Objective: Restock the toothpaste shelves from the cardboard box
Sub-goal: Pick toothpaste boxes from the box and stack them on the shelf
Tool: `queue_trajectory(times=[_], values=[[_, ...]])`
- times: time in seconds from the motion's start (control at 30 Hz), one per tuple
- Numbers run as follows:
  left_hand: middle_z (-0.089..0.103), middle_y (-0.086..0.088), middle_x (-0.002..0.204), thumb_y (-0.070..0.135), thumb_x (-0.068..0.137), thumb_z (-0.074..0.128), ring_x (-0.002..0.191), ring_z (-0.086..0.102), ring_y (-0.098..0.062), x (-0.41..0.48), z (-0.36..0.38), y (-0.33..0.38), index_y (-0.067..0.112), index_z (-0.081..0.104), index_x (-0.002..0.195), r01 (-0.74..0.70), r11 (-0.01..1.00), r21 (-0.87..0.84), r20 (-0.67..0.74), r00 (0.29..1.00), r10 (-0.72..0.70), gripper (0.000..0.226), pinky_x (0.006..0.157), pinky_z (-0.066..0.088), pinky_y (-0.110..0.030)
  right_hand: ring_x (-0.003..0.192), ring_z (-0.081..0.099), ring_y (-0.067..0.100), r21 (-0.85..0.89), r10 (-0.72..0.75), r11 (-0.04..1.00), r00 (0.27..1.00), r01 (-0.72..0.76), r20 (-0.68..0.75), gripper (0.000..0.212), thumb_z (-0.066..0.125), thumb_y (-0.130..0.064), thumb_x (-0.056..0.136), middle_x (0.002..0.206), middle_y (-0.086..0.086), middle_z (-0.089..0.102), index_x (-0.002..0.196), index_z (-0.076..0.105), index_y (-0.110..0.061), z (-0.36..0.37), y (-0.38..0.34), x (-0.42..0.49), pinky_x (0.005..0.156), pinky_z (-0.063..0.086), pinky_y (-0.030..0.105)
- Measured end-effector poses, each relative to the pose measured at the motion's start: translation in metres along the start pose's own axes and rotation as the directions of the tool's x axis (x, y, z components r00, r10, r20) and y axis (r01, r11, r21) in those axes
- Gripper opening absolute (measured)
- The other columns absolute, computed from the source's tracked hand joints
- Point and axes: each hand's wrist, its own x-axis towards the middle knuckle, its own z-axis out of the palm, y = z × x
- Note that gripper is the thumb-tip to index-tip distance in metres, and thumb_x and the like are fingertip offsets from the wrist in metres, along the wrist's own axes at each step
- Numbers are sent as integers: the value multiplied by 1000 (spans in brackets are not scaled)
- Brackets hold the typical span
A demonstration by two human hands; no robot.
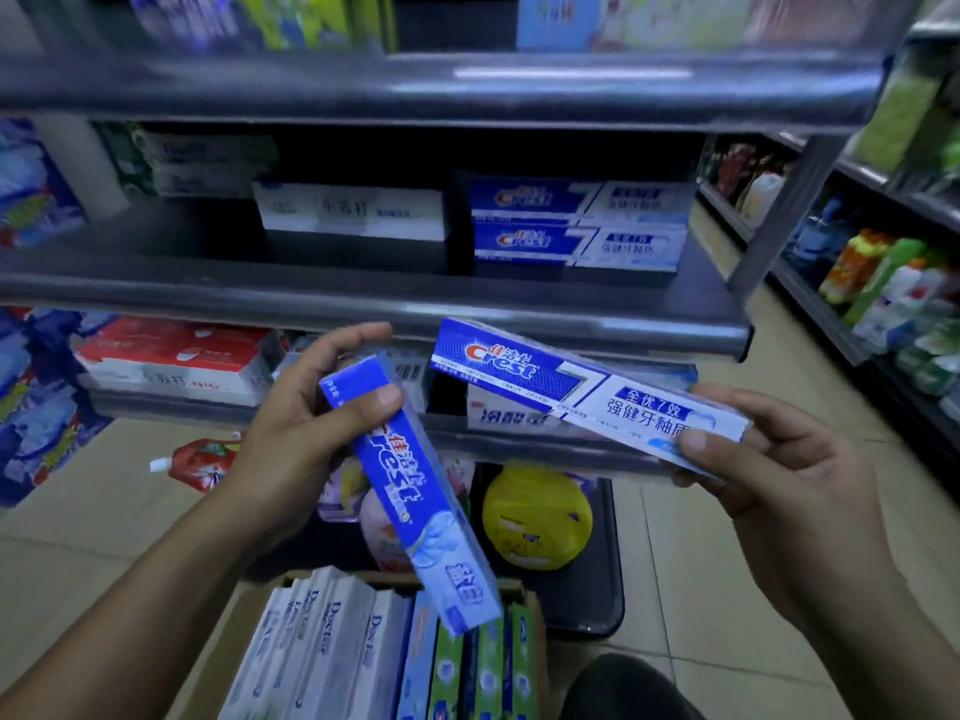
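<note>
Over the cardboard box (223, 652), left hand (296, 423) fingers pinch 1 hanging carton (410, 491), right hand (779, 459) 1 level carton (571, 392), endwise; probably light, stiff, crushable.

Blue-and-white Crest toothpaste cartons (410, 491) with red-and-white logo, brown cardboard box (228, 652), white cartons (332, 641) and green cartons (448, 667) inside it, grey metal shelves (363, 298), beige tiled floor (701, 589)
</note>
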Motion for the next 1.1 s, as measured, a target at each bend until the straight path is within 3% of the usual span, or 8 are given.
queue_trajectory(times=[0.27, 0.4, 0.5, 0.6, 0.67, 0.8, 0.97, 1.1], values=[[75, -9, 105, 23, 69, 82, 83, 68, -18, 49, 40, 44, 25, 73, 121, -8, 1000, -10, 123, 992, 9, 52, 70, 57, -27, 72, 74, 24, -64, -155, 985, 986, 158, 54, 52, 85, -15, 58, 91, 21, 77, 105, 64, -10, 9, -49, 47, 60, 57, 25], [72, -4, 87, 21, 70, 76, 70, 65, -15, 72, 51, 58, 23, 78, 111, 32, 999, 27, 47, 998, -33, 41, 63, 52, -27, 85, 77, 26, -182, -220, 955, 972, 232, 82, 47, 85, -17, 61, 98, 11, 79, 104, 65, -14, 16, -68, 72, 63, 60, 28], [70, 1, 78, 23, 70, 76, 63, 63, -11, 84, 55, 62, 17, 78, 107, 60, 997, 55, 1, 998, -61, 38, 62, 47, -26, 89, 74, 36, -332, -273, 904, 961, 269, 35, 48, 87, -20, 64, 106, 11, 74, 109, 72, -16, 19, -71, 93, 79, 64, 44], [69, 1, 74, 25, 73, 76, 62, 63, -11, 93, 56, 65, 20, 80, 90, 54, 994, 92, 30, 998, -57, 18, 59, 48, -23, 77, 69, 7, -478, -324, 820, 944, 315, 65, 46, 89, -28, 64, 97, -2, 72, 107, 74, -21, 21, -68, 112, 72, 60, 24], [73, -2, 77, 23, 74, 80, 63, 67, -14, 100, 56, 66, 19, 78, 95, 74, 993, 91, 11, 997, -75, 21, 58, 53, -25, 74, 62, -7, -546, -354, 764, 931, 344, 93, 40, 92, -21, 67, 93, -5, 71, 101, 72, -31, 21, -64, 125, 66, 52, 13], [79, -4, 88, 14, 84, 82, 69, 76, -18, 113, 57, 65, 24, 67, 115, 161, 981, 111, -143, 979, -145, 36, 54, 58, -33, 74, 61, 4, -645, -340, 710, 940, 283, 38, 35, 93, -23, 70, 86, 0, 71, 95, 73, -37, 16, -54, 148, 70, 51, 26], [78, -10, 88, 19, 86, 81, 71, 77, -25, 125, 67, 61, 20, 68, 106, 182, 908, 378, -135, 981, -140, 25, 57, 61, -39, 71, 61, 3, -845, -264, 502, 963, 183, 52, 30, 91, -37, 71, 75, -12, 66, 98, 79, -30, 18, -38, 163, 56, 39, 18], [78, -11, 81, 18, 87, 77, 69, 77, -26, 132, 72, 68, 12, 73, 98, 215, 794, 569, -85, 975, -203, 13, 59, 63, -40, 78, 62, 6, -888, -228, 435, 972, 152, 55, 31, 81, -38, 82, 82, -13, 66, 110, 79, -27, 21, -29, 164, 60, 39, 13]])
